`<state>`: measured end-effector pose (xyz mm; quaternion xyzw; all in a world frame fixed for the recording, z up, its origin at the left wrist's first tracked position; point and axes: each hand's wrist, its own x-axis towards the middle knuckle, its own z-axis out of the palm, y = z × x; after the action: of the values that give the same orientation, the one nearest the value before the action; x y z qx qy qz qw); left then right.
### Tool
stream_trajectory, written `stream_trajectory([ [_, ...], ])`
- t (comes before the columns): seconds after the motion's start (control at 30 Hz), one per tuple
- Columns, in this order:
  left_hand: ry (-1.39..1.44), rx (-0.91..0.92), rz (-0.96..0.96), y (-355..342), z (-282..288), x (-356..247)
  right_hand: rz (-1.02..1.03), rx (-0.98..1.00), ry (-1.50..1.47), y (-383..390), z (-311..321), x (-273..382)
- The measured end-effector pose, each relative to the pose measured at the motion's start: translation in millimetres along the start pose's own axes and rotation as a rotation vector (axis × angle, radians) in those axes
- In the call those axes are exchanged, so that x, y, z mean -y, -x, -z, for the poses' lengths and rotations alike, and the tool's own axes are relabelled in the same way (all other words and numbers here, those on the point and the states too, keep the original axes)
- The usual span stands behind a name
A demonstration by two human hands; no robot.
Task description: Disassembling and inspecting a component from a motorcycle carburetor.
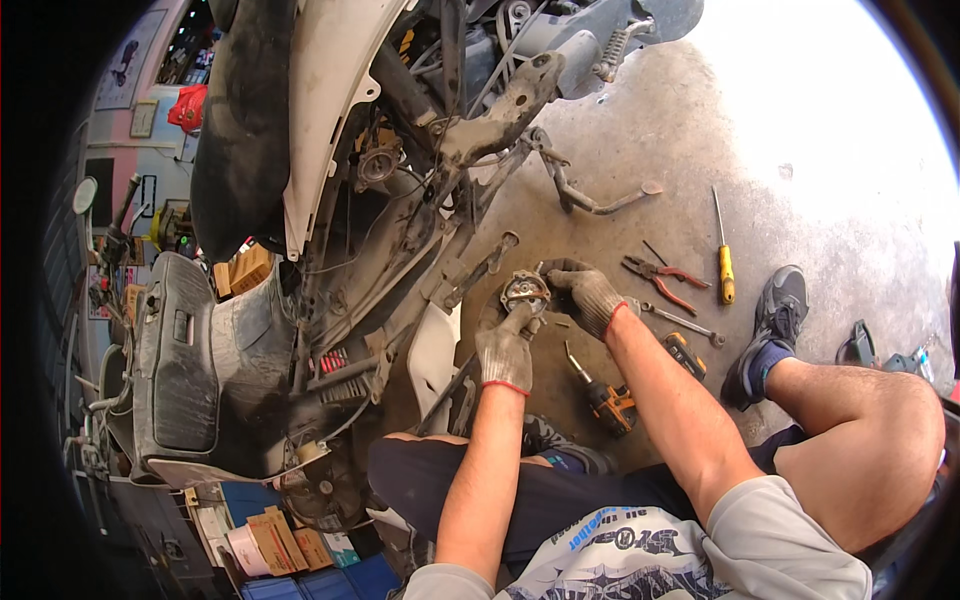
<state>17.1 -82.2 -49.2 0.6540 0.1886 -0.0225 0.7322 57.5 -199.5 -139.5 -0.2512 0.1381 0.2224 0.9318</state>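
I am sitting on the concrete floor (820, 200) beside a scooter (330, 200) that is tipped on its side with the underside and frame exposed. Both my gloved hands meet on a round metal drum-like part (524, 290), which sits just below the scooter's bare swingarm bracket (500, 110). My left hand (505, 350) grips it from underneath, fingers closed on its lower edge; my right hand (588, 295) is wrapped over its right side and top. I cannot tell whether the part is free in my hands or seated on something beneath it.

Judging from how things lie, the strip-down is well along: the rear wheel is off the scooter, body panels hang loose, and the part I hold is already away from the frame. What looks left to me is the work on the part itself and all the refitting.

Tools lie out on the floor to the right of the part: a cordless drill (615, 400) nearest my right forearm, a wrench (685, 322) beyond it, red-handled pliers (660, 275) further right, and a yellow-handled screwdriver (723, 255) past those. A bent kickstand (590, 195) lies above the part. My right shoe (770, 330) rests just past the tools.
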Motion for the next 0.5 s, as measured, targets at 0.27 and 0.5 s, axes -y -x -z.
stream_trajectory([
  [0.27, 0.023, -0.043, 0.024, -6.4, 8.3, 4.1, -0.051, 0.077, 0.005, 2.1, 0.4, 0.2],
  [0.5, 0.027, -0.038, 0.008, -5.8, 7.2, 2.0, -0.055, 0.121, -0.043, 3.6, 1.3, 0.3],
])
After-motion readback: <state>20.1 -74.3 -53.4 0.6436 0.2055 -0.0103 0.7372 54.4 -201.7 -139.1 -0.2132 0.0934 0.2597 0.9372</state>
